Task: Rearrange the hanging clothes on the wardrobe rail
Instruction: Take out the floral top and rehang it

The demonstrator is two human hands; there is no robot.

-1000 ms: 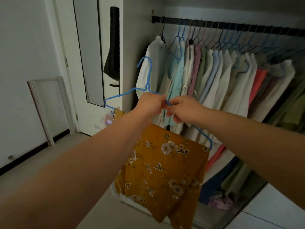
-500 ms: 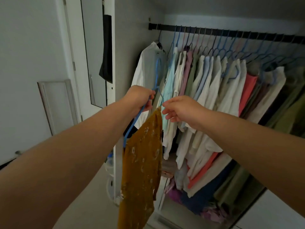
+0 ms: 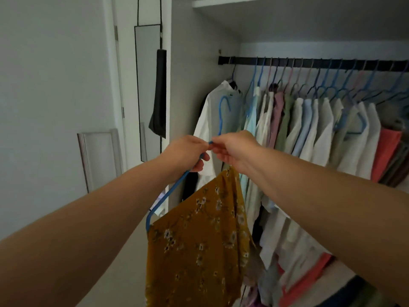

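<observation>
Both hands at blue hanger [image 3: 170,191], below black rail [image 3: 309,62]: left hand [image 3: 184,152] fingers curled round its arm, right hand [image 3: 234,150] pinching the neck; mustard floral garment [image 3: 199,247] hangs beneath

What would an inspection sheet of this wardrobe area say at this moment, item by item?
Surface: black wardrobe rail, crowded with hangers; a gap shows at its left end.
Job's things: mustard floral garment on a blue hanger, off the rail, hook below it; white shirt hangs first on the rail, then pastel shirts and a coral garment.
Clutter: folded clothes piled below the hanging row.
Grippers: left hand and right hand both grip the blue hanger near its neck.
Cables: nothing seen.
Surroundings: wall mirror, black bag, white frame leaning on the wall, shelf above.
</observation>
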